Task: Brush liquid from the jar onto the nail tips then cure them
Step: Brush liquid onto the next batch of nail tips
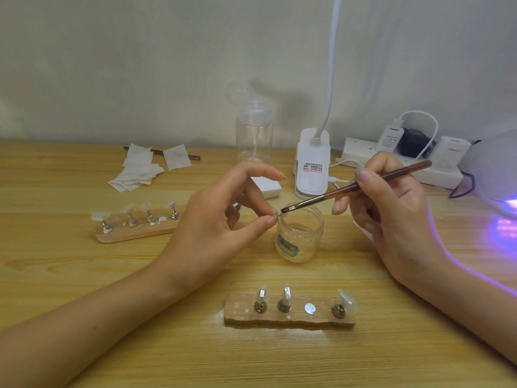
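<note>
My left hand (223,217) pinches a small nail tip on its metal stand (278,215) between thumb and fingertip, just over the rim of the open clear jar (299,236). My right hand (391,208) grips a brown brush (358,186), and its bristle end touches the held nail tip. Near me lies a wooden holder (289,317) with three nail tips on stands and one bare magnet spot (309,308). A second wooden holder (134,229) with several nail tips lies at the left.
A curing lamp (500,175) glows purple at the right edge. Behind the jar stand a white desk lamp base (312,166), a clear pump bottle (254,133) and a power strip (402,161) with plugs. Cotton wipes (140,169) lie at the back left over another brush.
</note>
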`<state>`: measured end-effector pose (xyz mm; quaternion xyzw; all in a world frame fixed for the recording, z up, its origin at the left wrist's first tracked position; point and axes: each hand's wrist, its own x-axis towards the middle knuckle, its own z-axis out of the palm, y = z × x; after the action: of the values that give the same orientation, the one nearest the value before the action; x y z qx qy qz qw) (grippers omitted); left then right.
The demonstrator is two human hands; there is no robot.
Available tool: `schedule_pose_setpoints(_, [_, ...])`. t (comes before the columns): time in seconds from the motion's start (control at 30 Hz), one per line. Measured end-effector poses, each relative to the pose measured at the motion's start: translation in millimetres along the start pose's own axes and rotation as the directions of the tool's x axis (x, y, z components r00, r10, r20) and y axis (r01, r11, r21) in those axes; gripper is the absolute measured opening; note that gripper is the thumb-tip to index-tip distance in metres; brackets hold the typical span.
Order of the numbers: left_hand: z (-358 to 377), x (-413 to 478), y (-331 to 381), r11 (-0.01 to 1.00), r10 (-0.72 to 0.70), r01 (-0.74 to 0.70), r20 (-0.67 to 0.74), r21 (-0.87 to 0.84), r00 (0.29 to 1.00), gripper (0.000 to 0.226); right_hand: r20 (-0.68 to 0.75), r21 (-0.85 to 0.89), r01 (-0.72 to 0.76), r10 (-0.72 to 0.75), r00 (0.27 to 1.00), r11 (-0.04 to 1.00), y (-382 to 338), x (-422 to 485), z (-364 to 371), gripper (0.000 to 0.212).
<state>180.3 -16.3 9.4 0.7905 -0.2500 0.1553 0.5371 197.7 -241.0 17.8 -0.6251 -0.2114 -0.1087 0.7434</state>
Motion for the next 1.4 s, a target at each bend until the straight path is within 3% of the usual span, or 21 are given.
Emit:
schedule_pose_setpoints(0.8, [-0.9,-0.7,-0.2,1.000,0.013,-0.013,0.006,0.015,1.000,0.040,-0.067,-0.058,-0.057,0.053,0.996,0.997,-0.2,0.0,1.0,0.021])
schedule_pose_setpoints(1.0, [-0.8,-0.4,0.3,1.000,0.008,-0.008,0.007,0.001,1.000,0.040,-0.011,-0.028,-0.029,0.029,1.000,0.999,-1.2,-1.0,2.3,0.021])
schedule_pose_setpoints(1.23, [-0.7,-0.6,1.0,1.000,0.010,-0.010,0.006,0.009,1.000,0.040,-0.083,-0.050,-0.043,0.038,0.996,0.998,-1.5,-0.1,1.0,0.023])
schedule_pose_setpoints(1.4, [-0.8,-0.4,0.6,1.000,0.002,-0.002,0.009,0.005,1.000,0.041,-0.010,-0.039,-0.029,0.029,1.000,0.999,-1.5,-0.9,2.5,0.021])
